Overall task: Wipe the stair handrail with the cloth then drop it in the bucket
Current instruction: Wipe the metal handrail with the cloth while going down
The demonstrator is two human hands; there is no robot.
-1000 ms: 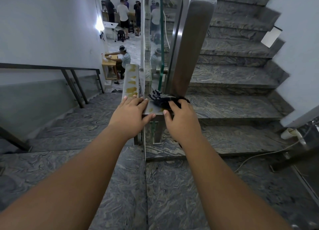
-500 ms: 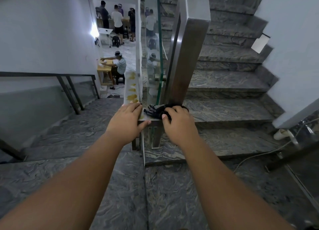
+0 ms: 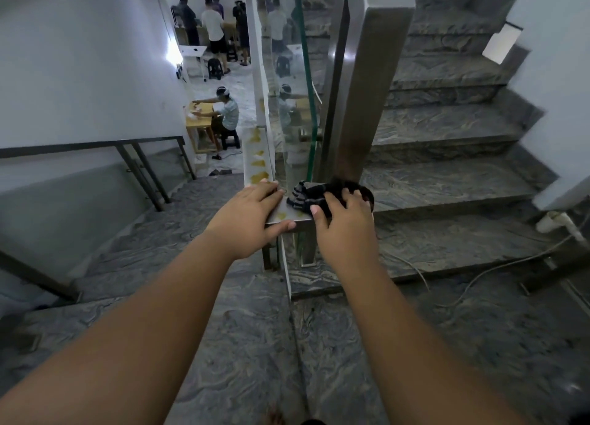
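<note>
Stair landing, seen from above the arms. The metal handrail (image 3: 289,212) is turning a corner here; its flat top is carrying yellow-brown stains (image 3: 258,162) along the run that is descending away toward the lower floor, with one more smear on the corner plate itself.

The cloth (image 3: 314,192), dark with pale stripes, is lying bunched on the handrail corner, at the foot of the broad steel section (image 3: 367,89) that is rising up the next flight. The right hand (image 3: 343,220) is pressing down on the cloth from the near side, fingers (image 3: 332,201) curled into the fabric and gripping it, thumb lying along the handrail's front edge.

The left hand (image 3: 247,215) is resting flat on the handrail just left of the cloth, fingers spread open and holding nothing, thumb hooking over the near edge of the corner plate. The two hands are close but not touching.

A glass panel (image 3: 287,105) with a green edge is standing behind the handrail corner. Grey veined stone steps (image 3: 447,182) are climbing to the right of the handrail and descending to its left. A loose cable (image 3: 479,277) is trailing over the landing right of the handrail. People (image 3: 223,111) are visible far below, beyond the handrail's descending run.
</note>
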